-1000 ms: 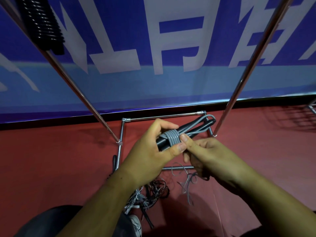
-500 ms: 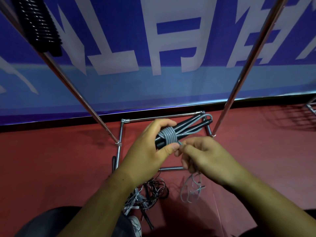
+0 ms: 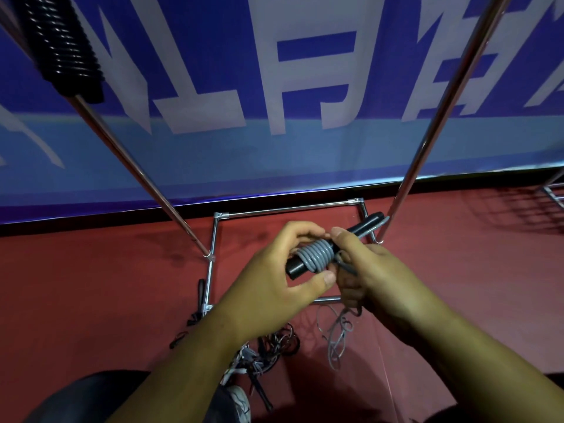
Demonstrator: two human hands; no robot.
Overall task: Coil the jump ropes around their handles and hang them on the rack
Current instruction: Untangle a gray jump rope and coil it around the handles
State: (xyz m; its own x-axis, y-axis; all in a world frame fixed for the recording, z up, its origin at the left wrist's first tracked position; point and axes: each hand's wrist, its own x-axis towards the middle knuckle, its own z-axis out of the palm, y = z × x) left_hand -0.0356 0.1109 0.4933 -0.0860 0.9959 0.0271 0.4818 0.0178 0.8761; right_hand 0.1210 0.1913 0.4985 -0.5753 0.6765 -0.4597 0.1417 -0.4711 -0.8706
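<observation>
Below the fingers, a pile (image 3: pixel 268 349) of tangled dark and pale ropes is lying on the red floor (image 3: pixel 91 300). The grey rope's loose tail (image 3: pixel 335 340) is dangling from the right hand (image 3: pixel 375 276) in slack curls, so it is likely handling as light, limp and springy, ready to unwind if let go. The right fingers (image 3: pixel 345 239) are curling round and pinching this free length just beside the wraps. The left hand (image 3: pixel 274 279) is gripping the two black handles (image 3: pixel 366 222) side by side, fingers curled over them and thumb pressing the grey rope (image 3: pixel 316 254) coils touching it. The handles are looking stiff and smooth, the best hold being across the wraps themselves. Beyond the fingers the rack (image 3: pixel 131 154) is standing with its poles rising either side, a black ribbed bundle (image 3: pixel 61 47) sitting high on the left one. Farthest off, a blue banner (image 3: pixel 305 87) is showing large white characters, cropped and unreadable; no brand is showing on the handles.
</observation>
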